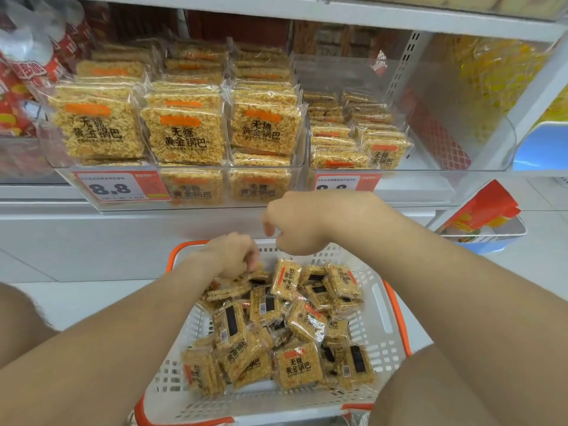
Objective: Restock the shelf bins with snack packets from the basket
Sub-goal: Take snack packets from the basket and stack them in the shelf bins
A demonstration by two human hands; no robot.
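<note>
Left hand in basket, fingers curled round snack packets at pile's far edge. Right hand above basket, fingers loosely curled, empty. Left shelf bin full; right shelf bin part-filled.

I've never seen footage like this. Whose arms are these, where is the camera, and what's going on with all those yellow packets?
There is no machine here. A person wears a camera on the head, looking down at their own arms. Below is a white basket with an orange rim, piled with snack packets. The left hand reaches into its far side, fingers curled round some of them. The right hand hovers above, loosely curled and apparently empty. Ahead, the clear left bin is full of the same packets, while the right bin has bare room.
</note>
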